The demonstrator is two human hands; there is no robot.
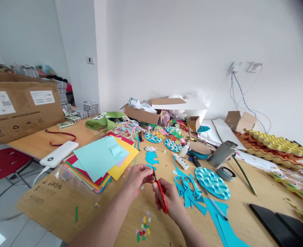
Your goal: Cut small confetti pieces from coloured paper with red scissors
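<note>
Blue scraps [189, 197] lie beside the right hand [170, 195] gripping red scissors [162, 195]; left hand [139, 178] pinches blue paper [151, 167]

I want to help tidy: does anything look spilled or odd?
Maybe the small coloured dots: they lie loose on the table near the right hand, scattered in no container, so they look spilled.

2 bare forearms, hands nearly meeting over the bench [87, 202].
From the bench's near edge, the left forearm [112, 211] slants inward to the left hand [139, 178], its fingertips drawn into a pinch; the right forearm [187, 223] angles inward too, the right hand [169, 197] curled in a grip, thumb uppermost.
</note>
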